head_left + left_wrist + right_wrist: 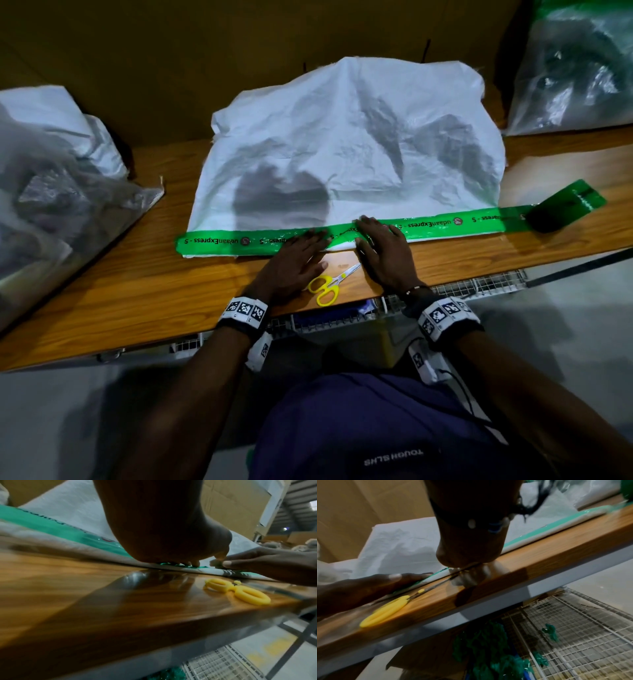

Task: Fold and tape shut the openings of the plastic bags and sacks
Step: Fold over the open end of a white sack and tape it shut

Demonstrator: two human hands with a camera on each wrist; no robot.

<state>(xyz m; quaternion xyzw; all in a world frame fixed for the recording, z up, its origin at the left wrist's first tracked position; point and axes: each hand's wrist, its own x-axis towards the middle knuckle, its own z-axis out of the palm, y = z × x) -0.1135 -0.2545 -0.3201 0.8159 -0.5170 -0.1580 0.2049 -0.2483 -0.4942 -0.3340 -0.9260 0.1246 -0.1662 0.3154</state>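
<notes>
With my left hand [294, 260] and right hand [383, 253] flat, fingers straight, I press green tape [428, 224] along the white sack [349, 150]'s near edge, roll [561, 209] uncut at right, other bags seemingly untaped.

Both forearms reach forward toward twelve o'clock, each wrist wrapped in a black band with checkered markers. The left hand [294, 260] lies flat, palm down, fingers straight and pointing toward one o'clock, thumb out at three o'clock. The right hand [385, 251] lies flat beside it, fingers straight and spread toward eleven o'clock. The fingertips of the two hands nearly meet.
</notes>
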